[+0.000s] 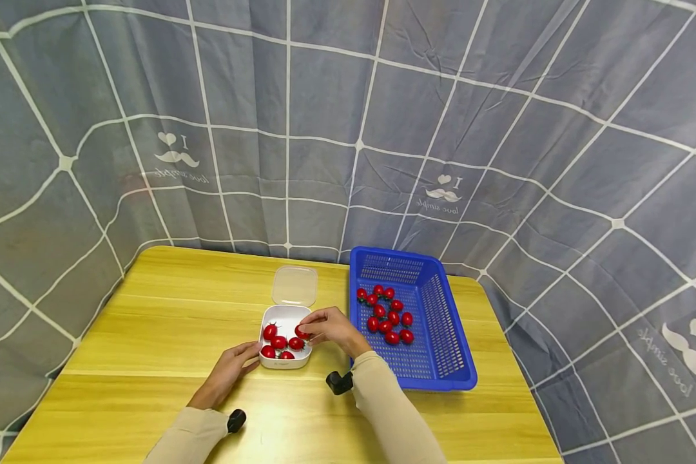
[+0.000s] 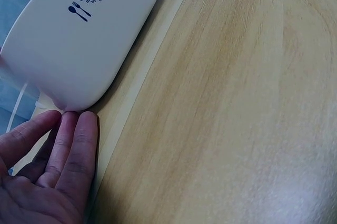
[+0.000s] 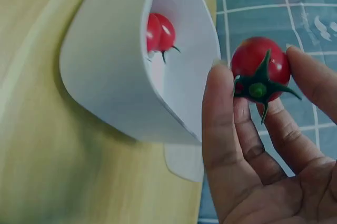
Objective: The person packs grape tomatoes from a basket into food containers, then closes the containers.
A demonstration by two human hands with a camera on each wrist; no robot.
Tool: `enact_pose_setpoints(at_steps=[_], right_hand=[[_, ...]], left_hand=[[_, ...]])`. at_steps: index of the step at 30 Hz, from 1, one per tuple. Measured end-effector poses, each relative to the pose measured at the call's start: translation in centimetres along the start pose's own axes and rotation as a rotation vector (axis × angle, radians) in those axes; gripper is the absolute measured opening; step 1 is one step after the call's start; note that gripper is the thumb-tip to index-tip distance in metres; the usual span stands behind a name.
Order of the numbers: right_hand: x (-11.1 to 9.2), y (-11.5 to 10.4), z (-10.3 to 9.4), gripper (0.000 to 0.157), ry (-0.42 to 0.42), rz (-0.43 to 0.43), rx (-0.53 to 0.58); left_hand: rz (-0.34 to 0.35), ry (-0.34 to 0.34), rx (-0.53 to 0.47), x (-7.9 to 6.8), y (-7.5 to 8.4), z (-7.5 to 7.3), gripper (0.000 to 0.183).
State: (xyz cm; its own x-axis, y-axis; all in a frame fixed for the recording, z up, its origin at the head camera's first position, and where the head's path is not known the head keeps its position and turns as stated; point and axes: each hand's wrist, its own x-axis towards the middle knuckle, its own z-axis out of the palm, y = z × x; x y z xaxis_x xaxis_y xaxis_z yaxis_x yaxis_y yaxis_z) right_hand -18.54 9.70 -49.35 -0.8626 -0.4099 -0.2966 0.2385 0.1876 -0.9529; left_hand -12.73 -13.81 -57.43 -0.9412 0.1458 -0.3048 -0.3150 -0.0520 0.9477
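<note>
A white box (image 1: 284, 363) stands on the table with several cherry tomatoes (image 1: 278, 342) inside, mostly toward its near and left side. My right hand (image 1: 332, 327) pinches one cherry tomato (image 3: 260, 68) between thumb and fingertips, over the box's right side; its green stem end shows in the right wrist view. With straight fingers, my left hand (image 1: 227, 372) touches the box's left side, and in the left wrist view the fingertips (image 2: 87, 121) meet its lower corner. Printed lettering and a fork-and-spoon mark show on the box wall (image 2: 79, 45).
A blue plastic basket (image 1: 441, 351) with several cherry tomatoes (image 1: 385, 326) stands to the right of the box. Behind the box lies a translucent lid (image 1: 295, 285). The wooden table (image 1: 197, 309) ends at a grey checked curtain (image 1: 319, 161).
</note>
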Motion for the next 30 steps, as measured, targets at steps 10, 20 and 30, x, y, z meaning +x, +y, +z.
enact_pose_setpoints(at_steps=[10, 20, 30], right_hand=[[0.1, 0.3, 1.4, 0.013, 0.112, 0.007, -0.223], [0.4, -0.1, 2.2, 0.012, 0.129, -0.053, -0.578], [0.4, -0.2, 2.1, 0.015, 0.134, -0.125, -0.764]], left_hand=[[0.002, 0.002, -0.005, 0.0, -0.1, 0.1, 0.058], [0.006, 0.004, -0.004, 0.0, -0.3, 0.0, 0.056], [0.019, -0.002, -0.013, 0.0, -0.1, 0.0, 0.057]])
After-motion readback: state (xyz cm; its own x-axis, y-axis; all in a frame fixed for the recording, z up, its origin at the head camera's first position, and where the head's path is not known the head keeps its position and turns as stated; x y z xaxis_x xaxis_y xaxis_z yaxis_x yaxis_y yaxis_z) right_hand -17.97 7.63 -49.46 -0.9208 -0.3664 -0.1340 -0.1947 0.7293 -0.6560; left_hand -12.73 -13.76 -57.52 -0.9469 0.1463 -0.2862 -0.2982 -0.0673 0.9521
